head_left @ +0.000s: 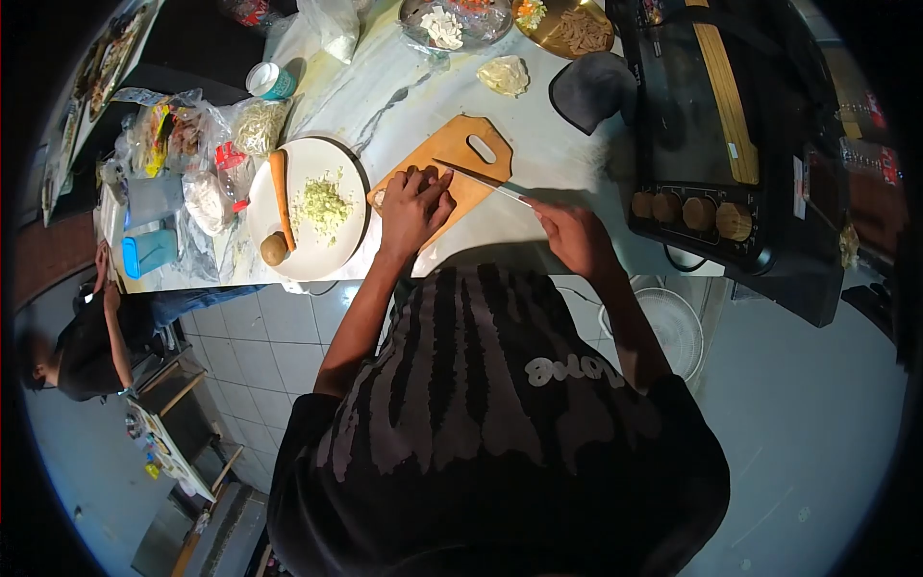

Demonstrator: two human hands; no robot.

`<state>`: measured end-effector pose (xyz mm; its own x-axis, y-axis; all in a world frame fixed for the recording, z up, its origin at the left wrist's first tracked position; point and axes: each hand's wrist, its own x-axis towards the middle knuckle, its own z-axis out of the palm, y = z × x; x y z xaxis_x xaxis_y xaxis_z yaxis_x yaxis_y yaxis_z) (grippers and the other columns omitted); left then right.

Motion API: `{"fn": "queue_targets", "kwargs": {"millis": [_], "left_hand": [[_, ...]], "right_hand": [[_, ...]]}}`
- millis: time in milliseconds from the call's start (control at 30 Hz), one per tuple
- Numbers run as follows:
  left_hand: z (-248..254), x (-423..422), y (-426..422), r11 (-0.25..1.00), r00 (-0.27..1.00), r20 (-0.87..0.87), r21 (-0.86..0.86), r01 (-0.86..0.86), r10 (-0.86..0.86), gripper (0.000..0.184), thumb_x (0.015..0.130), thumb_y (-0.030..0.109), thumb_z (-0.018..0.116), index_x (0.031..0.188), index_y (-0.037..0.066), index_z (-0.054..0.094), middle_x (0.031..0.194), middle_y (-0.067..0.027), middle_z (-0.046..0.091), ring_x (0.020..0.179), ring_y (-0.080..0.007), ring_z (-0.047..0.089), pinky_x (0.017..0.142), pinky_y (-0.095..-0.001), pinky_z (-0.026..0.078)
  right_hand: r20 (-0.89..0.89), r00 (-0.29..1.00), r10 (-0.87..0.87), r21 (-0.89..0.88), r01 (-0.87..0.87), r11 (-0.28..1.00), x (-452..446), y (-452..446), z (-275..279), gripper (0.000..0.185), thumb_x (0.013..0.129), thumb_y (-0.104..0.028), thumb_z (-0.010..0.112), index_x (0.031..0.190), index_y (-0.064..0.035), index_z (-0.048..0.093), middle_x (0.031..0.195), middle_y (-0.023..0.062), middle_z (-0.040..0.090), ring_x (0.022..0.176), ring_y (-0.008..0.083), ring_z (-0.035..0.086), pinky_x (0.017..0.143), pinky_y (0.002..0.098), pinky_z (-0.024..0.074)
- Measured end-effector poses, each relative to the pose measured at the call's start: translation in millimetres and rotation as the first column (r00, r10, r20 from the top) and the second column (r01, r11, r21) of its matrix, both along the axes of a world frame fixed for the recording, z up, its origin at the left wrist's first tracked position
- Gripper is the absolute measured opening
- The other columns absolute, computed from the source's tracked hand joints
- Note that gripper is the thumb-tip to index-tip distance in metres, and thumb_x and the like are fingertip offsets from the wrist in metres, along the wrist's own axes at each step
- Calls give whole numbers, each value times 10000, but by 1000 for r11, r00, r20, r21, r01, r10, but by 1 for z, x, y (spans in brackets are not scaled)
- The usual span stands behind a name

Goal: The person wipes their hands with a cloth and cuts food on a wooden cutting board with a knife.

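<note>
My right hand (pixel 577 240) is closed round the handle of a knife (pixel 481 181), whose blade lies across the wooden cutting board (pixel 457 135). On the board my left hand (pixel 418 207) presses down with bent fingers, close to the blade. A small pale piece shows at the left edge of that hand; the rest of what it holds is hidden. Left of the board, a white plate (pixel 332 260) carries a carrot (pixel 280 197), a heap of chopped pale-green vegetable (pixel 322 207) and a round brown potato-like item (pixel 274 250).
A black stove (pixel 687 125) with wooden knobs stands at the right, a dark grey cloth-like item (pixel 591 91) beside it. Metal plates (pixel 548 43) of cut food are at the back. Bagged foods (pixel 260 125) crowd the left. Another person (pixel 91 337) is at far left.
</note>
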<state>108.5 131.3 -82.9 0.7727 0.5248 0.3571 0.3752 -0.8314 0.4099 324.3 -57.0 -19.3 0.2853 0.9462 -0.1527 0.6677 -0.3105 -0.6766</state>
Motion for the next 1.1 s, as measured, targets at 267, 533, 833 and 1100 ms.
{"fn": "queue_targets", "kwargs": {"millis": [267,533,833,1100], "left_hand": [[-1,0,-1,1000,1000,7,20,-11,11,399,812,143,707,1210,159,730,954,-42,617,841,-243,516,769,-366,470],[6,3,-2,998,1000,-2,55,-28,28,430,778,132,718,1208,141,720,957,-42,644,816,-241,538,754,-360,476],[-5,-1,-1,1000,999,50,12,-11,11,359,807,148,724,1166,140,729,1047,-60,660,900,-261,562,807,-386,491],[-4,-1,-2,1000,999,50,12,-17,16,352,791,148,738,1142,155,764,965,-34,622,856,-241,535,774,-366,487]], "right_hand": [[124,992,-37,19,35,999,-15,-3,-21,402,952,-127,581,1341,-209,636,1014,208,692,808,417,667,748,487,543],[-42,989,-140,4,140,990,-11,-9,-18,317,1000,-169,544,1293,-154,666,800,236,642,752,425,642,665,474,507],[-54,997,-63,0,63,998,-12,-10,5,315,977,-127,560,1267,-136,683,841,205,668,725,385,646,644,428,502],[-65,996,-61,-9,60,998,-13,-11,-2,305,958,-108,560,1234,-114,690,898,190,695,799,388,672,693,441,526]]}}
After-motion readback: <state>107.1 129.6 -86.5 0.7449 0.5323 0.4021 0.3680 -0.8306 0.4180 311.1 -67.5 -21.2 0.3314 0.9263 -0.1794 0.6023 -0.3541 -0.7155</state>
